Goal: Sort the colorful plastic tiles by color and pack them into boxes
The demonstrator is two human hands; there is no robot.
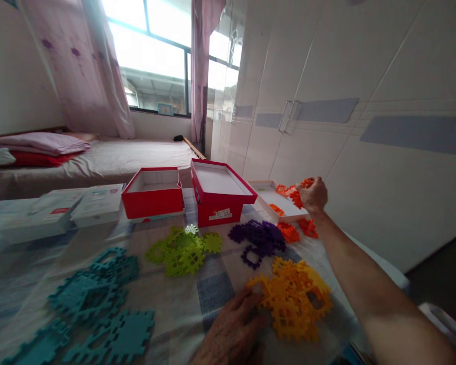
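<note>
The left hand [233,329] is rested at the edge of the yellow pieces [294,299]; whether anything is gripped by its fingers cannot be told. By the right hand [314,195], fingers clamped, an orange piece [307,183] is held at the shallow tray's [269,198] right side; an edge pinch is advisable, so teeth are not snagged. Beneath, a checked cloth [215,291] is spread; beyond, a bed [137,154], window [152,56] and white wardrobe [327,162] are seen

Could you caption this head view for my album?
Right hand holds an orange piece near a tray; left hand beside yellow pieces.
</note>
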